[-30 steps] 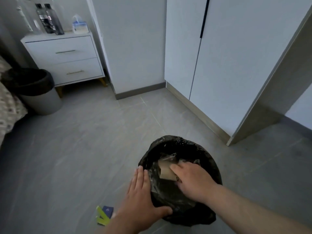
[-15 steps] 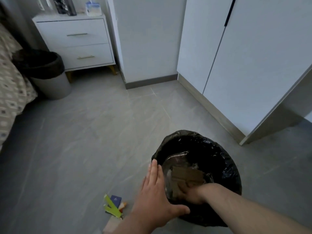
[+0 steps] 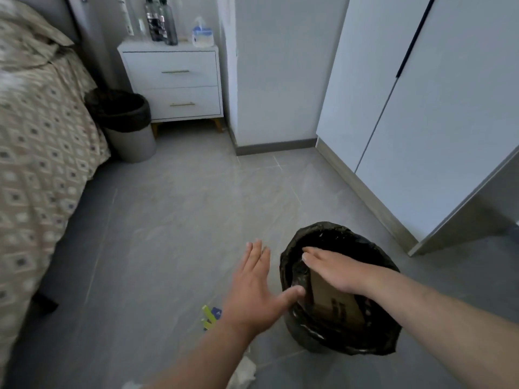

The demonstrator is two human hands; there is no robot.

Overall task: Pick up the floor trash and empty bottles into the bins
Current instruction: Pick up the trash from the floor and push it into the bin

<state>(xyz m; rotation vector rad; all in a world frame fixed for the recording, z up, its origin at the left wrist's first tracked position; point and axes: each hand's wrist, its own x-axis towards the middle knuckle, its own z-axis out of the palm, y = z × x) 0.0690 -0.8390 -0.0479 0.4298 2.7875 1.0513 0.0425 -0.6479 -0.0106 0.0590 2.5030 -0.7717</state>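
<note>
A bin lined with a black bag [image 3: 341, 343] stands on the grey tiled floor [image 3: 179, 220] in the lower right of the view, near the white wardrobe doors [image 3: 421, 122]. A flattened piece of brown cardboard [image 3: 334, 301] stands tilted inside it. The right hand [image 3: 332, 266] lies flat over the mouth of the bin, palm down, fingers extended and together, gripping nothing; it sits above the upper end of the cardboard, though contact cannot be confirmed. The left hand [image 3: 257, 290] is spread flat just beside the bin on its left, fingers straight, holding nothing, with the thumb reaching to the bag's rim. Floor trash remains outside the bin: a yellow-green and blue scrap [image 3: 210, 317] lies on the floor just left of the left wrist, and crumpled white paper [image 3: 243, 373] lies under the left forearm near the bottom edge. A second bin [image 3: 127, 123], grey with a black liner, stands well apart at the rear, between the bed with patterned cover [image 3: 36, 141] and a white two-drawer nightstand [image 3: 174, 82]. On the nightstand stand two dark bottles [image 3: 161, 21] and a tissue pack [image 3: 202, 33].
</note>
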